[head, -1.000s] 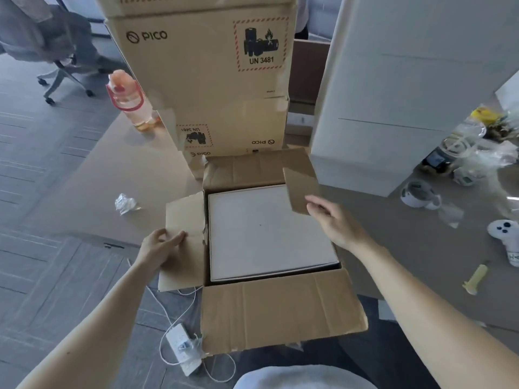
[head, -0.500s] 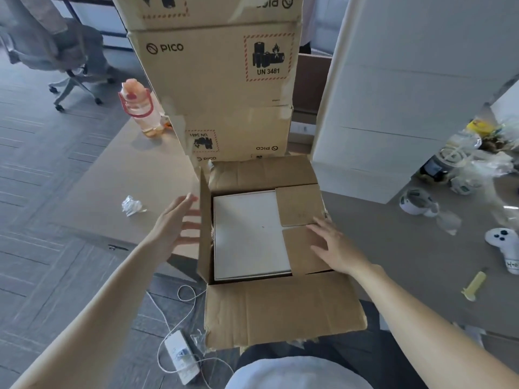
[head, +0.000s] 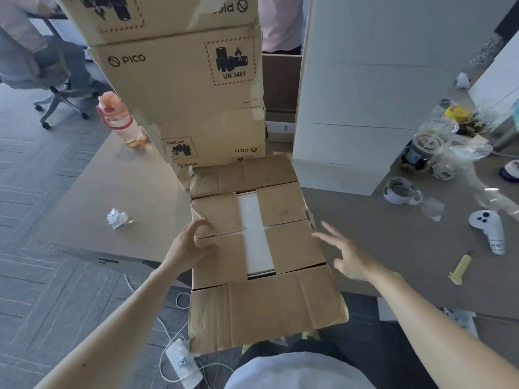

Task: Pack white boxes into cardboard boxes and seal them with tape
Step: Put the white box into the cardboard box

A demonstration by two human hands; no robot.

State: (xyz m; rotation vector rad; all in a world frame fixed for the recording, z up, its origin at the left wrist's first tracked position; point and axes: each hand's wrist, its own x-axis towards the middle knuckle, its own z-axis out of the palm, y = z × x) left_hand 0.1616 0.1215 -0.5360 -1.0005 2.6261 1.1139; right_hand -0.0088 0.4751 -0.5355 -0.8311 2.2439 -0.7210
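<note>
- Grey table (head: 379, 248) is running across the view, with a stack of printed cartons (head: 179, 80) standing at the back and a tall white stack (head: 365, 94) rising just beside it on the right.
- At the near edge of the table, the open cardboard box (head: 266, 310) is sitting with a white box (head: 254, 231) lying inside. The white box is showing only as a pale strip between the folded side flaps.
- Closing looks to be the step in hand. The short side flaps, each split in two, are lying down flat. The far long flap is leaning back toward the printed cartons, and the near long flap is hanging out toward the person.
- Left hand (head: 188, 248) is resting on the left side flaps with its grip apart. Fingers and thumb are pressing the card down rather than curling round anything.
- Right hand (head: 348, 256) is hovering just beside the box's right edge. Its grip is wide apart with the fingers spread, holding nothing and seemingly touching nothing.
- Next move, as I judge it, is calling for the two long flaps to be folded over the short ones so they meet above the white strip. The side flaps will need keeping down meanwhile.
- Sealing is then going to need tape. A tape roll (head: 400, 190) is lying on the table to the right, well apart from the right hand, so a reach will be required.
</note>
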